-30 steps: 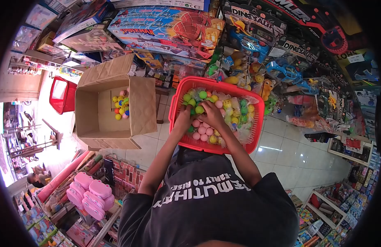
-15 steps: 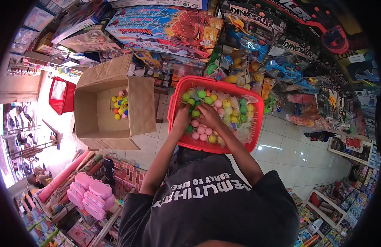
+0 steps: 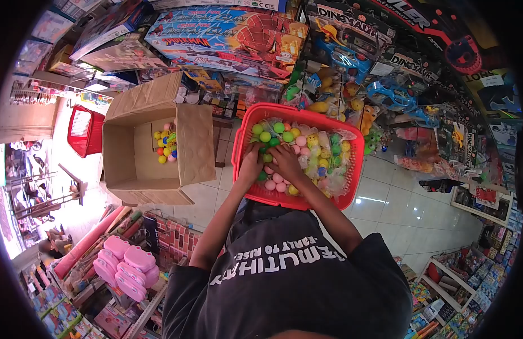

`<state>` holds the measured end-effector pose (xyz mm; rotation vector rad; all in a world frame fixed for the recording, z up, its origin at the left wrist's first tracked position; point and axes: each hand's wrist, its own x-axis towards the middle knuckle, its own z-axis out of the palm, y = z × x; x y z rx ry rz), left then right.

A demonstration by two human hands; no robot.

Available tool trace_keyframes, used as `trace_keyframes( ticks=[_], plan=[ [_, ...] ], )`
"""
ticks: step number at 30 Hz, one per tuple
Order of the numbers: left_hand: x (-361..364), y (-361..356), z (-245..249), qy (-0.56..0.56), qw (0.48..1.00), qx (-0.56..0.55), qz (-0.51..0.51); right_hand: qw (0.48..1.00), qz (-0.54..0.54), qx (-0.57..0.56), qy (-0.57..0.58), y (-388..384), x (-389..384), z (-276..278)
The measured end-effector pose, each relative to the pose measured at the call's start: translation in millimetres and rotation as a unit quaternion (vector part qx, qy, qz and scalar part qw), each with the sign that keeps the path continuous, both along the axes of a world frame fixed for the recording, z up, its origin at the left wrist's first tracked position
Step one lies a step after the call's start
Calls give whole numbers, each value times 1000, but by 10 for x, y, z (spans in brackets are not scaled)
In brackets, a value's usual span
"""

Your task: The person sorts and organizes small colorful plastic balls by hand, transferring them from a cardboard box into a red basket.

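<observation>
A red plastic basket (image 3: 352,169) holds several small green, pink and yellow balls (image 3: 298,140), some in clear bags. Both my hands are down inside it, side by side at its left half. My left hand (image 3: 251,164) rests on the pile near the basket's left rim, fingers curled over green balls. My right hand (image 3: 287,160) sits just to its right, fingers bent around a green ball (image 3: 268,157) between the two hands. Pink balls (image 3: 277,185) lie under my wrists.
An open cardboard box (image 3: 196,147) with a few coloured balls (image 3: 166,144) in it stands left of the basket. A second red basket (image 3: 83,129) sits further left. Boxed toys (image 3: 227,39) fill the shelves behind; pink cases (image 3: 126,265) lie at lower left. The floor is tiled (image 3: 408,209).
My hands have drawn closer together and slid slightly toward the far side of the basket, closing around green balls. The basket and the box have stayed put.
</observation>
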<state>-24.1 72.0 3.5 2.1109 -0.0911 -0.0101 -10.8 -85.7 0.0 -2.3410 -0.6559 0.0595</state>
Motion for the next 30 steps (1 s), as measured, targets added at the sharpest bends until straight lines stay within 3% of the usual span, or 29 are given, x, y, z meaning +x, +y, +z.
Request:
trace_keyframes(
  ticks=[4,11,13,21,30],
  plan=[
    [-45,-31,-35,-8,999,16,28,999,14,41,31,-66,-27,-13],
    [6,10,-14,3,998,40,-44,997,10,60,39,-3,15,27],
    [32,12,-8,1,998,44,-42,997,-43,52,-43,63,74,76],
    [123,54,-196,-4,991,96,-93,995,-66,-39,-70,216,73,-36],
    [43,36,-44,57,994,55,-73,992,-74,-58,-81,255,35,-50]
  ],
)
